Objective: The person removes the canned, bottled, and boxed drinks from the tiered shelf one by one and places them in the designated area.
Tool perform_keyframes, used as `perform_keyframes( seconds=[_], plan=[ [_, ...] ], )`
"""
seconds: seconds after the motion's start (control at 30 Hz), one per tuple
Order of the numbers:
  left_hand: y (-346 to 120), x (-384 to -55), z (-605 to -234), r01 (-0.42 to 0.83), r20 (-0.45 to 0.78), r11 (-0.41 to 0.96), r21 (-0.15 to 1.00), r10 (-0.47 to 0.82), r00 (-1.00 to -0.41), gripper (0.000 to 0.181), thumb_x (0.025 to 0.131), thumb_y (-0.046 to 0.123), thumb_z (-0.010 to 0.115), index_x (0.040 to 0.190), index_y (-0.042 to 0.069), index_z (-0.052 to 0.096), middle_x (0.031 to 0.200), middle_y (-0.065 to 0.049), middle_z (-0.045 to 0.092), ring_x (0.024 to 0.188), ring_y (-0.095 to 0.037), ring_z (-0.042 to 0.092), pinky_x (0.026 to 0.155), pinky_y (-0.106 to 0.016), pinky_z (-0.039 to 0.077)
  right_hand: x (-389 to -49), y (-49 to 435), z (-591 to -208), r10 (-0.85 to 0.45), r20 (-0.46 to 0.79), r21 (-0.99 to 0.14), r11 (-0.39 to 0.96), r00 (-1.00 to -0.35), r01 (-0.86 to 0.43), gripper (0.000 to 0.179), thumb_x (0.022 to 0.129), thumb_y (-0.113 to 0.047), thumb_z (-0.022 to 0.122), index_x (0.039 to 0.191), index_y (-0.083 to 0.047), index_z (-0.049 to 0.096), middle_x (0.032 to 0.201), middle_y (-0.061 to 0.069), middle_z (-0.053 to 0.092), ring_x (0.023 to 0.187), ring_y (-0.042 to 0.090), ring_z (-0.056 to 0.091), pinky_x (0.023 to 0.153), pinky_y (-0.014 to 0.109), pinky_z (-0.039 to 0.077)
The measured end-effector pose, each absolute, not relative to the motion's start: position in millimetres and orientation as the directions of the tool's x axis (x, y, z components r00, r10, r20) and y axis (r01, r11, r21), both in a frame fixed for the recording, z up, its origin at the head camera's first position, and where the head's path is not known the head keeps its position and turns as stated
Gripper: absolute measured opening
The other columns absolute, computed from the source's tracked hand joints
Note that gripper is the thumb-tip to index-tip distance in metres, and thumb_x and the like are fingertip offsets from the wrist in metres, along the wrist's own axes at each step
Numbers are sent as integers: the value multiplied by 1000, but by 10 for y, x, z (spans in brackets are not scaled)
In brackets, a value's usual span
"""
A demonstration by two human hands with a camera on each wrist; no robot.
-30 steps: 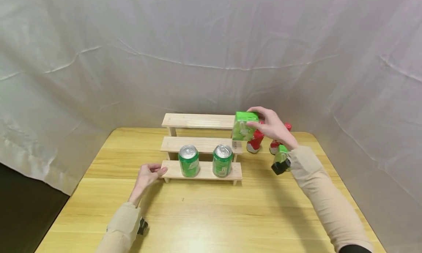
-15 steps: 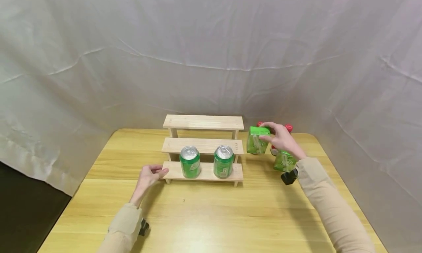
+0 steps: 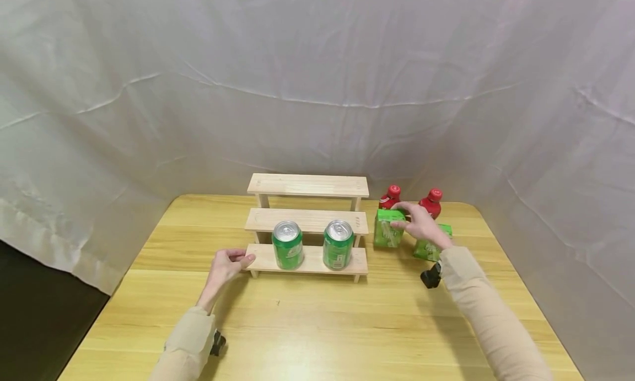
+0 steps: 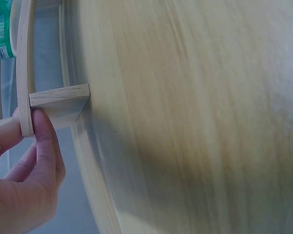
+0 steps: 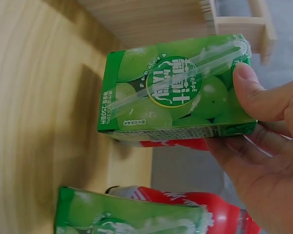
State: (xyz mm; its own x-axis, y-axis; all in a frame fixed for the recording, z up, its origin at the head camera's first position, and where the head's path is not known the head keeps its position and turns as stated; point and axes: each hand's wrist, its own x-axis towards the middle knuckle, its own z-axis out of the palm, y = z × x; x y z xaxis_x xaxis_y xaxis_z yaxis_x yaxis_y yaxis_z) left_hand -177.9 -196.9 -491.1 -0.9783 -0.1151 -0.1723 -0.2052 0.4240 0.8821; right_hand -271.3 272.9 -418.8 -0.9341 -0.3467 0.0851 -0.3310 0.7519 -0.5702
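Note:
My left hand (image 3: 225,268) pinches the left end of the lowest step of a three-step wooden display rack (image 3: 307,184), thumb above and fingers below in the left wrist view. Two green drink cans, one on the left (image 3: 288,250) and one on the right (image 3: 339,248), stand upright on that step. To the right of the rack, my right hand (image 3: 420,224) holds a green grape juice box (image 5: 171,90) by its top end, thumb on the straw side. The box is upright, low over the table; whether its base touches the wood I cannot tell.
A second green juice box (image 3: 428,250) stands right of the held one, partly behind the right wrist. Two red bottles, a left one (image 3: 393,193) and a right one (image 3: 431,202), are behind the boxes. Grey cloth (image 3: 317,94) hangs behind the wooden table (image 3: 317,331).
My right hand has carried the juice box from in front of the rack's upper right end, rightward and down beside the rack. The left hand keeps its grip on the lowest step.

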Motion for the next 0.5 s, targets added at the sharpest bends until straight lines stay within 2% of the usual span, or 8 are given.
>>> perform_keyframes(
  seconds=[0.27, 0.5],
  plan=[
    [-1973, -1780, -4922, -202, -168, 424, 883, -115, -979, 44, 94, 20, 72, 120, -14, 63, 113, -30, 71, 88, -18, 71, 84, -34, 61, -2723, 2750, -4305, -358, 71, -576, 747, -931, -331, 37, 93, -8, 70, 124, 8, 59, 124, 30, 64, 116, 47, 60, 100, 61, 48],
    [-1976, -1784, -4932, -210, -178, 426, 880, -114, -977, 44, 94, 20, 72, 121, -13, 63, 113, -29, 71, 89, -17, 70, 82, -30, 60, -2728, 2755, -4367, -351, 60, -568, 758, -934, -321, 36, 93, -9, 71, 123, 8, 60, 123, 30, 64, 114, 44, 60, 99, 61, 49]
  ],
)
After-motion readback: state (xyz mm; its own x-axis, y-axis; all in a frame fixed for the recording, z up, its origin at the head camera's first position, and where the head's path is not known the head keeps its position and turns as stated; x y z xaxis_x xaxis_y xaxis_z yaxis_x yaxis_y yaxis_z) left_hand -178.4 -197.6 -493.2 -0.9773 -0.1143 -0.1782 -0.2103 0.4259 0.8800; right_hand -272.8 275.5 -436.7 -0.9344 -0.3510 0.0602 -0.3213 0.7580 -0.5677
